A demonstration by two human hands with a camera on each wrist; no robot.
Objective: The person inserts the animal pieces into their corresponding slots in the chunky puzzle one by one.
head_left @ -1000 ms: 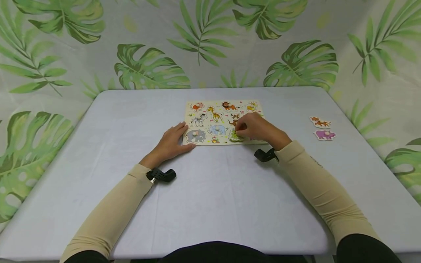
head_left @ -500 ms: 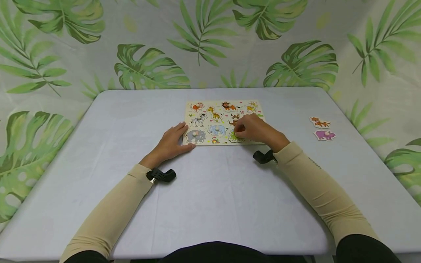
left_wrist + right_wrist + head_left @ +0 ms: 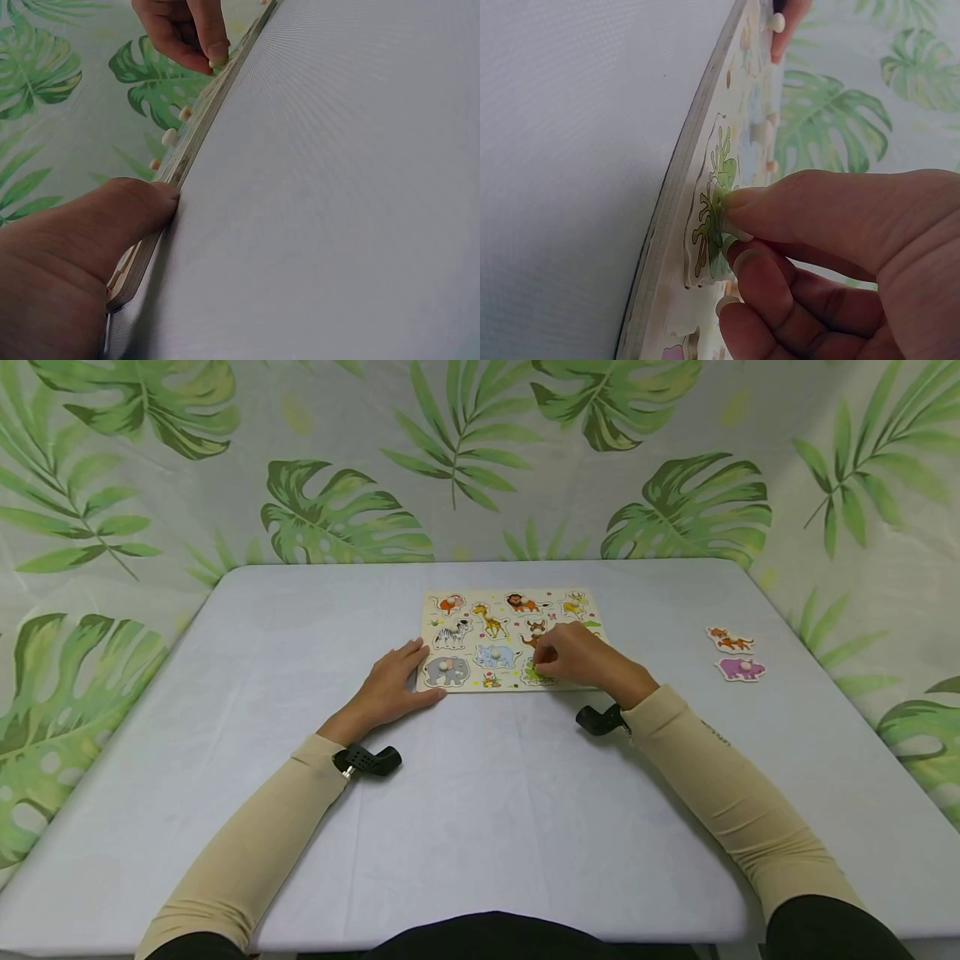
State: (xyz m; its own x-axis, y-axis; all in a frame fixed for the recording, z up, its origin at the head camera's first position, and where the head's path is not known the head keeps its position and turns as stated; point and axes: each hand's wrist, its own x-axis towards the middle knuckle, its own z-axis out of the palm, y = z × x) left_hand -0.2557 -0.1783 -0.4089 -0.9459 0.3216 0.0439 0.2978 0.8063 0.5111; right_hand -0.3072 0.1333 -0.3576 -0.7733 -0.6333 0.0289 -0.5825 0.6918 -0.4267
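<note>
A cream wooden puzzle board (image 3: 480,595) with animal pictures lies on the white-covered table. At its near left corner my left hand (image 3: 390,687) rests, fingers extended along the left side and thumb (image 3: 146,206) on the near edge. Over the board's near right part, my right hand (image 3: 583,653) pinches a green puzzle piece (image 3: 718,184) between thumb and fingers. That piece sits at its outlined spot on the board, partly covered by the fingertips. Elephant (image 3: 447,672), blue rhino (image 3: 491,657) and zebra (image 3: 452,635) pieces sit in the board. The hand hides the board's right side.
A tiger piece (image 3: 731,640) and a purple hippo piece (image 3: 741,669) lie on the table (image 3: 480,827) to the right of the board. Small knobs (image 3: 169,137) stand up from the board. A leaf-print cloth (image 3: 480,460) hangs behind the table.
My right hand and wrist have shifted slightly toward me and to the left, still pinching the green piece. The left hand and the board have stayed put.
</note>
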